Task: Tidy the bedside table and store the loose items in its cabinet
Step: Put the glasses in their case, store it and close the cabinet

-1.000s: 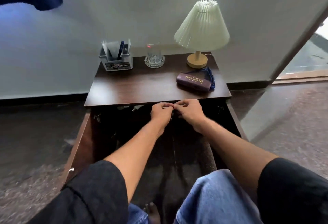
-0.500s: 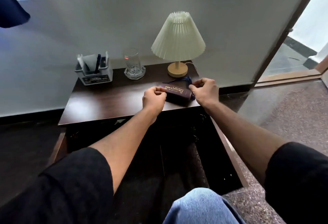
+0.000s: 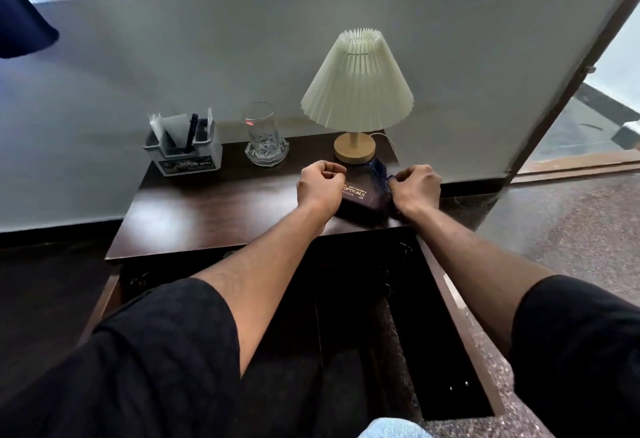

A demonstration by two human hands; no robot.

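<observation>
Head view looks down over my two forearms to the dark wooden worktop (image 3: pixel 207 209) of the bedside table. At about 1 o'clock from the middle of the worktop, close to its front edge, lies the maroon spectacle case (image 3: pixel 360 196) with gold lettering on top. My left hand (image 3: pixel 320 188) is clenched around the case's 9 o'clock end, fingers curled and thumb on top. My right hand (image 3: pixel 415 188) sits at the 3 o'clock end and pinches a dark blue cloth (image 3: pixel 379 172) that bunches against that end of the case. I cannot tell whether the case rests flat on the wood or is raised a little.

Just behind the case, at 12 o'clock from it, stands a lamp (image 3: pixel 356 80) with a pleated cream shade and a round wooden foot. At 10 o'clock from the case a clear cut glass (image 3: pixel 261 132) stands upright, and further toward 9 o'clock, by the back edge, a grey desk organiser (image 3: pixel 183 153) holds papers and a dark pen.

Below the worktop the cabinet (image 3: pixel 346 281) stands open and dark inside, its right door (image 3: pixel 453 306) swung out toward 5 o'clock.
</observation>
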